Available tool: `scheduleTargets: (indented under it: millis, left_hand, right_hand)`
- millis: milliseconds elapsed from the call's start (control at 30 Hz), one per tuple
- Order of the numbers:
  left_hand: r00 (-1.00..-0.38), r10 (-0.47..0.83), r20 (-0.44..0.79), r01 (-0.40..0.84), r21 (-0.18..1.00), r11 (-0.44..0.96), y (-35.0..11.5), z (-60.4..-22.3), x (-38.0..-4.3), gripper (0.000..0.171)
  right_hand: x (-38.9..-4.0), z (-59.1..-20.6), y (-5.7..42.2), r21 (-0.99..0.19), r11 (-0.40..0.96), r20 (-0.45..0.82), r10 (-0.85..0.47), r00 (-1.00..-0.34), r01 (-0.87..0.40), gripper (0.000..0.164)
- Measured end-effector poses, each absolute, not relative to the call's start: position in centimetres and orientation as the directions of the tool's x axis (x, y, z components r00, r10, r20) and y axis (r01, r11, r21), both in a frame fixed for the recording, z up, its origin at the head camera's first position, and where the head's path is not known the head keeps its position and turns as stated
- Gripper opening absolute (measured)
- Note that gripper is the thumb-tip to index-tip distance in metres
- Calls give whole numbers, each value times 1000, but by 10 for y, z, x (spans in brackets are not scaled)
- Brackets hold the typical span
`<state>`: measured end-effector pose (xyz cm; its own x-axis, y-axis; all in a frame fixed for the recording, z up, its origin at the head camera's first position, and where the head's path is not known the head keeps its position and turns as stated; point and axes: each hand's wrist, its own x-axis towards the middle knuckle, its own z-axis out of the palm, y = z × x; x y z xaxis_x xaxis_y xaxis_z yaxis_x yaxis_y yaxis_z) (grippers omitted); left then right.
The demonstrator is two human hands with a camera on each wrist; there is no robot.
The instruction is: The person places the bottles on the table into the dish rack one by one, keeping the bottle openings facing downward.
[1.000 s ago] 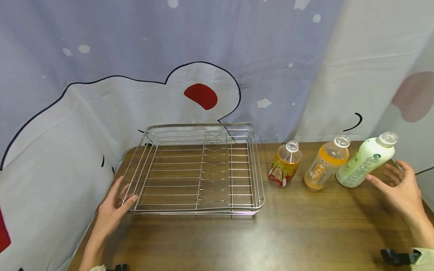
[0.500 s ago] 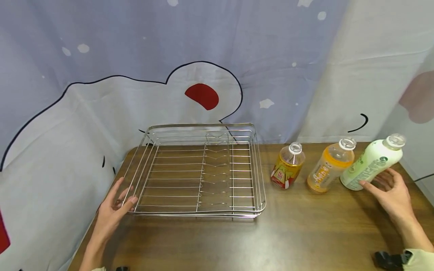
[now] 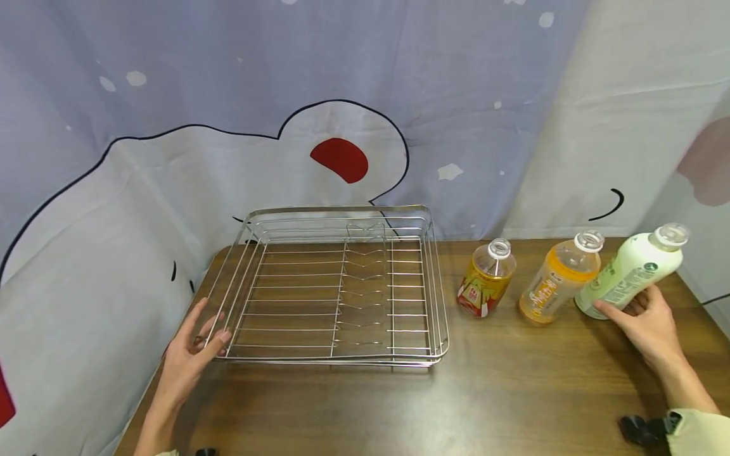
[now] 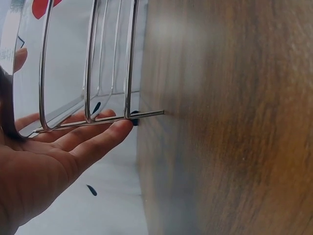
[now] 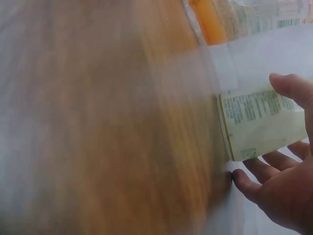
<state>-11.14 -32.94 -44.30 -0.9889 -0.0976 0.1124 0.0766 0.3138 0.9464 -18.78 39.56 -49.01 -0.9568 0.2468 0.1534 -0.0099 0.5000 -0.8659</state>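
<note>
Moved further in since the earlier frame: right hand, now close around the green bottle, with everything else on the desk placed much as before. Nearest, at the front left corner of the wire rack, left hand, fingers long and only slightly bent along the outer wires, thumb over the rim to the inner side, in what looks like a loose pinch. Probably stiff and fairly light for such a broad frame, slick on the metal; best taken by the rim, not by the thin inner wires. Well to the right, right hand curved about the lower part of the green bottle, thumb on one side, fingers on the other, spread to roughly the bottle's breadth; firmness of squeeze impossible to tell. Standing at the right end of a row, smooth and likely slippery, apt to dent if pressed hard; weight uncertain, contents hidden by the opaque wall. Best held round the body, below the shoulder. Just beside, orange-banded bottle, then red-labelled bottle nearer the rack, both clear-walled and probably light. Behind all, printed curtain.
</note>
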Motion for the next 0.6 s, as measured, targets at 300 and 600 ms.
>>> scheduleTargets:
  millis: [300,600]
  left_hand:
    - [-989,-104,105,68,950,305,-329,-443,-111,80]
    - [-988,-119,97,56,950,308,-328,-443,-112,80]
  right_hand:
    - [-195,-485,391,-852,523,170,271,-947,-4,56]
    - [-193,-485,393,-865,502,173,295,-940,-1,56]
